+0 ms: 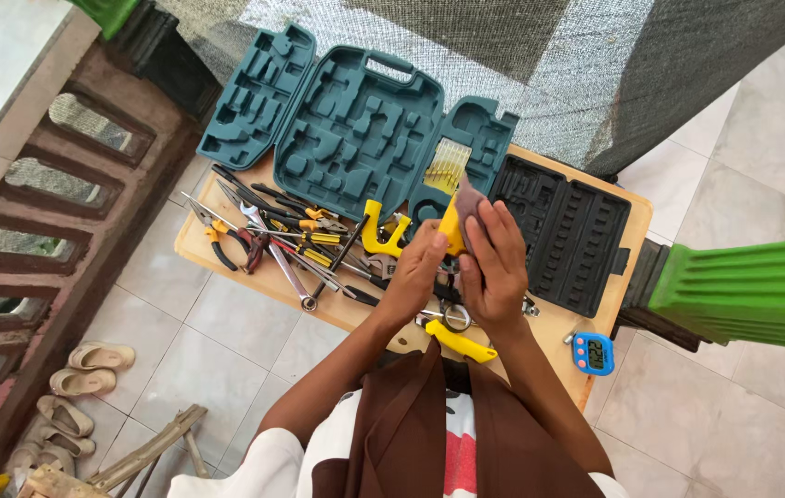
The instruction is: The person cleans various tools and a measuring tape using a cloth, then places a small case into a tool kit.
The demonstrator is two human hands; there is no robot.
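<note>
Your left hand grips the yellow handle of a wire brush, and the brush's long axis runs up and away from that fist, bristles at the far end over the teal tool case. Your right hand sits just beside the left, on its right, fingers pinching a small brownish cloth against the handle's upper part. So the brush lies between both hands, touching each; the left carries it, the right presses the cloth. Loose tools lie left of your left hand on the wooden table, and a black tray lies right of your right hand.
</note>
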